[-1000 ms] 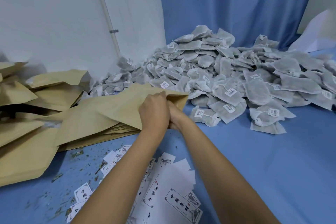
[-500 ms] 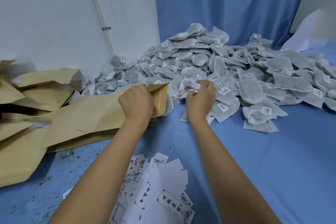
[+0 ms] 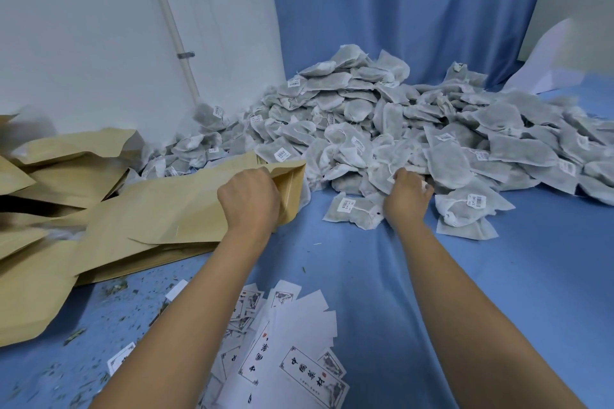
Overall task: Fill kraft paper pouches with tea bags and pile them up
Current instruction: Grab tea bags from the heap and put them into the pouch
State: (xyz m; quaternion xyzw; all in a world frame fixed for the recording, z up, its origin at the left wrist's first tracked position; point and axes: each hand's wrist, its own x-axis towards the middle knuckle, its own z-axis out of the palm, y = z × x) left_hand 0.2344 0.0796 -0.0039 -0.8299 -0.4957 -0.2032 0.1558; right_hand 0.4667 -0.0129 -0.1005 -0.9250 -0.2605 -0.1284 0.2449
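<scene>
Blue cloth surface [image 3: 365, 259] at mid-frame: my left hand [image 3: 249, 199] grips the mouth of the flat tan kraft paper pouch [image 3: 166, 209], long axis running left, mouth facing right toward my right hand [image 3: 407, 196], curled round grey mesh tea bags [image 3: 378, 173] just beside.

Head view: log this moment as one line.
phase: fill | left hand: grips kraft pouch at mouth | right hand: on tea bag heap edge, grip unclear | other pouches: piled at left
</scene>
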